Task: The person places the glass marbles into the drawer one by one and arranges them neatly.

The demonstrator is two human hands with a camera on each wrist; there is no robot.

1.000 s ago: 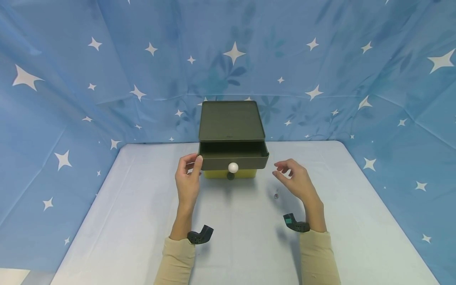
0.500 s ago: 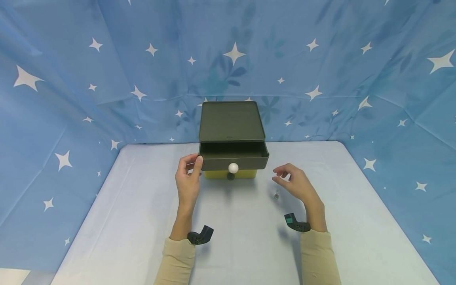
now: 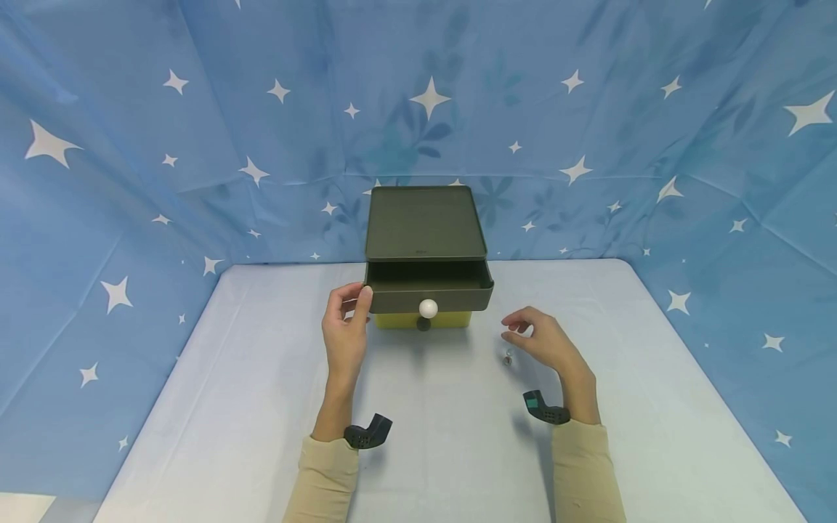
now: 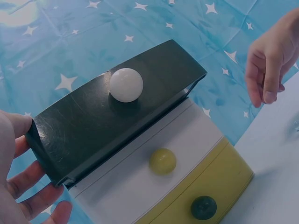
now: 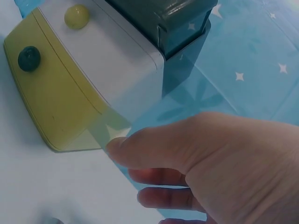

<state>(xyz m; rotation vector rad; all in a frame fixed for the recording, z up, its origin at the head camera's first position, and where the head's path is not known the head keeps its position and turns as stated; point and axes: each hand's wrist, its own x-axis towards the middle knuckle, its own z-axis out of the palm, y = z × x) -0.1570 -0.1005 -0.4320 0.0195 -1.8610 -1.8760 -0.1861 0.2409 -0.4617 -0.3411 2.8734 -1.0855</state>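
Note:
A small drawer chest [image 3: 425, 221] stands at the back of the table, its dark green top drawer [image 3: 400, 301] pulled out. My left hand [image 3: 344, 334] holds that drawer by its left front corner, thumb at the front edge and fingers along the side. On the drawer's front is a white knob [image 4: 126, 85]. My right hand [image 3: 543, 341], fingers loosely bent and holding nothing, hovers to the right of the chest. Just below its fingertips in the head view, a tiny shiny object [image 3: 507, 359] lies on the table; it is too small to make out.
Below the top drawer are a white drawer [image 4: 117, 175] with a yellow knob [image 4: 162, 161] and a yellow drawer [image 5: 56, 102] with a dark green knob [image 5: 29, 59], both pushed in. A blue star-patterned cloth [image 3: 294, 131] hangs behind and beside the white table [image 3: 261, 407].
My right hand has come down slightly toward the tiny shiny object, its thumb and fingers a little changed in pose. The left hand and the pulled-out drawer have stayed in place.

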